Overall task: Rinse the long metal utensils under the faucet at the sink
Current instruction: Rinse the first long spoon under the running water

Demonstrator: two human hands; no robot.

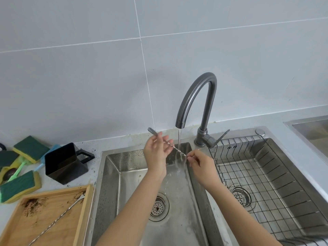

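Left hand [156, 153]: raised over the back of the left basin, fingers loosely curled, thumb and fingertips pinching a twisted stirrer [174, 149] near its forked end; the fork tip sticks up just past the fingers. Right hand [200, 164]: lower and to the right, fingers closed in a pinch on the stirrer's other end; that end is hidden in the fingers, so its shape cannot be told. Stirrer: spans between the two hands, sloping down toward the right hand; its middle crosses the water stream [179, 139]. Faucet [197, 96]: curved, dark metal; spout directly above the gap between the hands; base and lever just beyond the right hand. Sink [106, 174]: steel, two basins; wet and splashed below the hands; drain [158, 206] under the left forearm. Wire rack [266, 174]: sits in the right basin, beside the right wrist. Tray [46, 215]: wooden, on the counter well left of the left arm, flecked with dark crumbs; a second stirrer [56, 222] lies across it. Black cup [65, 164]: between tray and wall, left of the left hand. Sponges [26, 164]: green and yellow, several, farthest left.
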